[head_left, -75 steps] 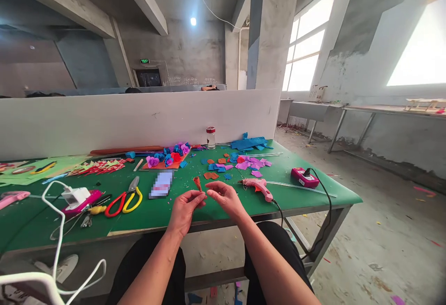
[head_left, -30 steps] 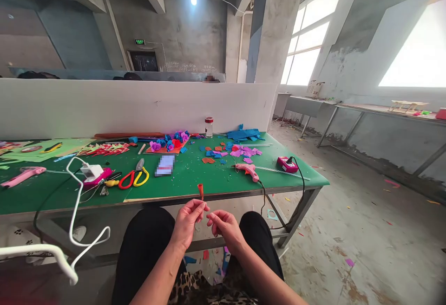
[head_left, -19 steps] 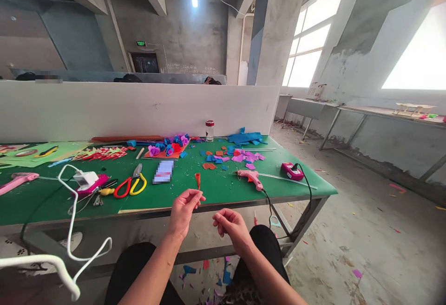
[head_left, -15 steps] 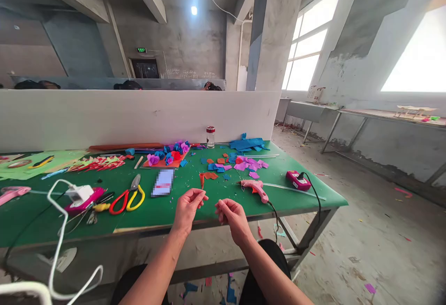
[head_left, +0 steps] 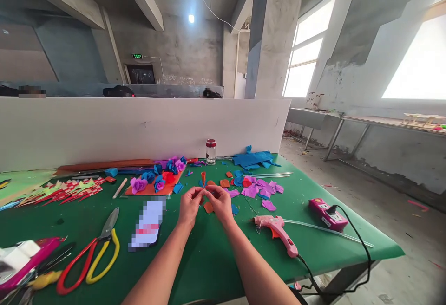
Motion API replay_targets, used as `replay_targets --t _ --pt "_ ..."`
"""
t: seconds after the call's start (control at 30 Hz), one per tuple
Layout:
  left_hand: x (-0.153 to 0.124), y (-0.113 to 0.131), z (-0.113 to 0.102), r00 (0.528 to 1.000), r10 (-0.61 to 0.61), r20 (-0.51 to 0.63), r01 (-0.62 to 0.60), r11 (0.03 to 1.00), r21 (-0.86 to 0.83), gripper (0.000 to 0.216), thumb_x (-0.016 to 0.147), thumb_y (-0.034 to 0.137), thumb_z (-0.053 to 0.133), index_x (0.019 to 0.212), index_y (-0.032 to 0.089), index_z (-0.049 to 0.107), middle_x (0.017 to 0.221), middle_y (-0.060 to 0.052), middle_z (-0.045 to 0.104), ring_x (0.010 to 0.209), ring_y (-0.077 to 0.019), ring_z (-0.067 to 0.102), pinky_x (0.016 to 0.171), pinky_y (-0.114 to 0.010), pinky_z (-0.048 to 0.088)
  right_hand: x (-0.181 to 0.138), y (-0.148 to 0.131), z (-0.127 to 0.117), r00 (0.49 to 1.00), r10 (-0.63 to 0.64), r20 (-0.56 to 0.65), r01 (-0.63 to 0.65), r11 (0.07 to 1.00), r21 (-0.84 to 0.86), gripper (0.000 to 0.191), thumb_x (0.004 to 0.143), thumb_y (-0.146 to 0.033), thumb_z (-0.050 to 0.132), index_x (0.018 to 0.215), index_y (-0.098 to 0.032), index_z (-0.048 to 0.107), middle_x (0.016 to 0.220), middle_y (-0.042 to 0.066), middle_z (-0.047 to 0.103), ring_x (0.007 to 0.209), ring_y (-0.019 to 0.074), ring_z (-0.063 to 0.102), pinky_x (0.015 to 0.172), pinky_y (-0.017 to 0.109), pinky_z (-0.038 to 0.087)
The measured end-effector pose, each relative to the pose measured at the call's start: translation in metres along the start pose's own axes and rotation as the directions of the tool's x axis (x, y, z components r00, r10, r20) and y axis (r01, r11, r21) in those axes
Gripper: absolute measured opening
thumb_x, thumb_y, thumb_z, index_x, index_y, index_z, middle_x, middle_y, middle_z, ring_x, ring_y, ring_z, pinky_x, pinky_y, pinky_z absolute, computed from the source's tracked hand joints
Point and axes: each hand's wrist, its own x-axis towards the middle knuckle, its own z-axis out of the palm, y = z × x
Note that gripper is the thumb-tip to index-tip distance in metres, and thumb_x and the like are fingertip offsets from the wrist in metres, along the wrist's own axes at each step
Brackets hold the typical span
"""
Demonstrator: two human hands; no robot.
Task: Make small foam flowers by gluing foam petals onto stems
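Note:
My left hand (head_left: pixel 190 206) is closed in a pinch, and a small rolled piece of orange paper (head_left: pixel 203 178) stands upright just above its fingertips. My right hand (head_left: pixel 220 201) is closed too, its fingertips meeting those of the left; whatever lies between them is hidden. Close around both hands lie cut paper pieces, among them an orange piece (head_left: pixel 208 207), a blue piece (head_left: pixel 234 209) and several purple petals (head_left: pixel 266 189). To the right, a pink glue gun (head_left: pixel 277 230) lies on the green tabletop (head_left: pixel 209 268).
Left of my arms lie a phone (head_left: pixel 148 226) and red-and-yellow-handled scissors (head_left: pixel 95 251). Purple and blue paper flowers (head_left: pixel 139 184) rest on orange paper. A red-lidded jar (head_left: pixel 211 152) stands before a white partition (head_left: pixel 156 128). A pink power box (head_left: pixel 327 214) trails a black cord.
My right hand has moved left and up to meet the left hand's fingertips. The rolled orange paper has stayed with my left hand. The view has shifted closer to the table.

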Motion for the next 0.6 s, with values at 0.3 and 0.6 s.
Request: replay_targets --t 0.3,0.6 --pt "-0.006 -0.009 0.003 0.998 -0.060 0.026 0.061 0.995 -0.078 0.029 0.064 0.042 0.076 0.073 0.016 0.068 0.061 0.001 0.062 0.056 -0.0111 0.052 0.055 -0.022 0.043 0.011 -0.003 -0.012 0.989 0.097 0.115 -0.093 0.995 -0.040 0.033 0.066 -0.035 0.075 0.093 -0.017 0.071 0.072 0.000 0.064 0.055 0.0101 0.047 0.051 0.022 0.039" --pt "0.001 -0.009 0.009 0.997 -0.056 0.052 0.057 0.998 -0.007 0.027 0.063 0.039 0.078 0.072 0.015 0.069 0.059 0.001 0.062 0.053 -0.0101 0.050 0.053 -0.021 0.043 0.011 0.005 -0.018 0.995 0.014 0.096 -0.025 0.994 0.110 0.030 0.071 -0.036 0.073 0.094 -0.017 0.069 0.072 0.000 0.063 0.060 0.0122 0.054 0.056 0.024 0.046"
